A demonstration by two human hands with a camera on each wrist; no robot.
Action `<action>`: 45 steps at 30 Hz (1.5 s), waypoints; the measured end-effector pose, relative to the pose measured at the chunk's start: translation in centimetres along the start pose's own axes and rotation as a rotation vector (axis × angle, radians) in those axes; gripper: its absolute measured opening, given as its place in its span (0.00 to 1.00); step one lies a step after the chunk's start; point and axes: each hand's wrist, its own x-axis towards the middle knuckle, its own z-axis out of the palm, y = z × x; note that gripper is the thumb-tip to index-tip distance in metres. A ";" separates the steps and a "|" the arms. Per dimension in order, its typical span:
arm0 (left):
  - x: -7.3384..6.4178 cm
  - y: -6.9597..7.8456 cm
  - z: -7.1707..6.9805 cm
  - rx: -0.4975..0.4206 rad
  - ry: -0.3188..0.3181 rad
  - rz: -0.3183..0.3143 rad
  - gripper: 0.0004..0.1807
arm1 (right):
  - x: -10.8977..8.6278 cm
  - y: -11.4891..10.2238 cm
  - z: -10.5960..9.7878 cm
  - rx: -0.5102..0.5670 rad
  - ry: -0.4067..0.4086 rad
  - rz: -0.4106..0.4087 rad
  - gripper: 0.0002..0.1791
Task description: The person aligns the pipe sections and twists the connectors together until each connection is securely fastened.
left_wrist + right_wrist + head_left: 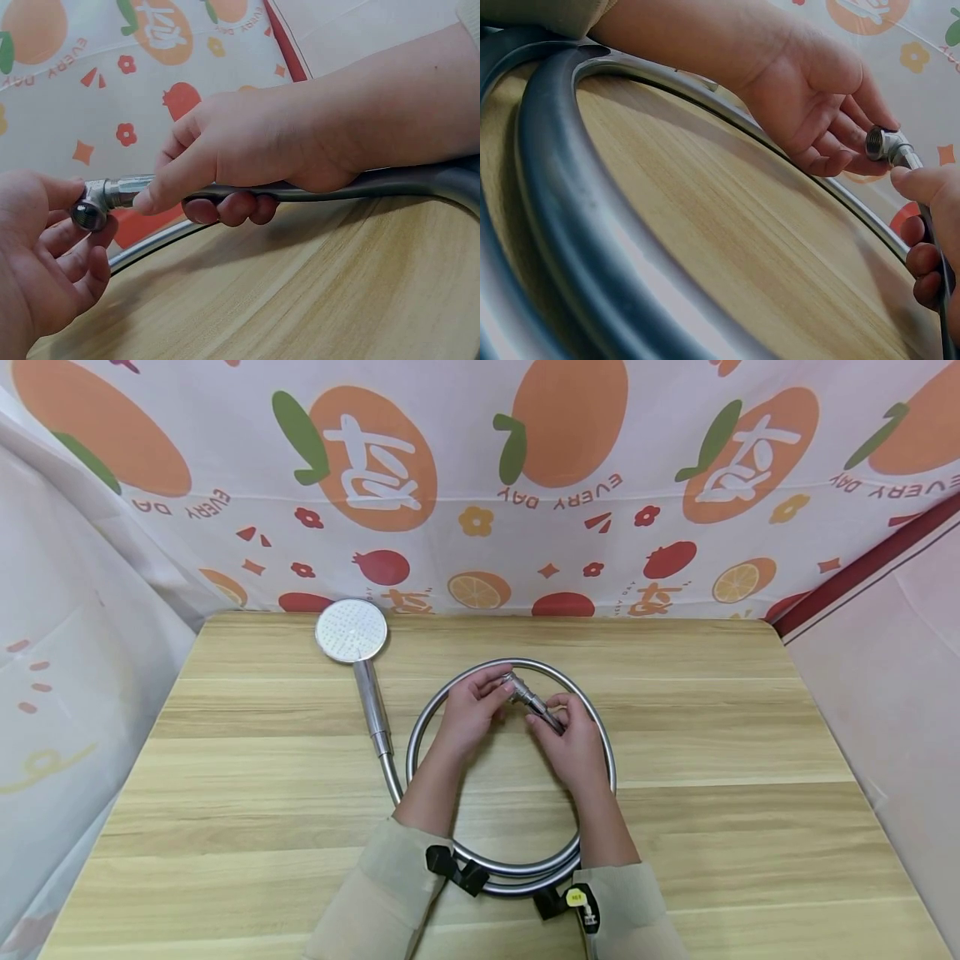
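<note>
A chrome shower head (351, 631) lies face up at the back left of the table, its handle (371, 702) joined to a coiled metal shower hose (525, 867). Inside the coil, my left hand (468, 714) pinches a small angled metal fitting (92, 204) between thumb and fingers. The threaded mouth (875, 143) of this fitting shows in the right wrist view. My right hand (573, 745) grips the hose's end just behind the fitting, thumb along the smooth metal collar (129, 189). Fitting and collar meet in one line between the two hands.
The wooden table (750, 827) reaches back to a white curtain (465, 435) with orange fruit prints. Loops of hose pass under both forearms. Black camera mounts (456, 870) sit on the sleeves. A dark red strip (870, 564) runs along the right back corner.
</note>
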 end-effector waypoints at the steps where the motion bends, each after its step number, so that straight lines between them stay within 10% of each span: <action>1: 0.0 0.0 0.0 -0.001 0.001 0.001 0.18 | 0.0 0.0 0.0 -0.004 0.000 -0.001 0.20; 45: 0.0 -0.2 0.0 0.011 -0.007 0.020 0.19 | 0.0 0.2 0.1 -0.041 -0.006 -0.034 0.17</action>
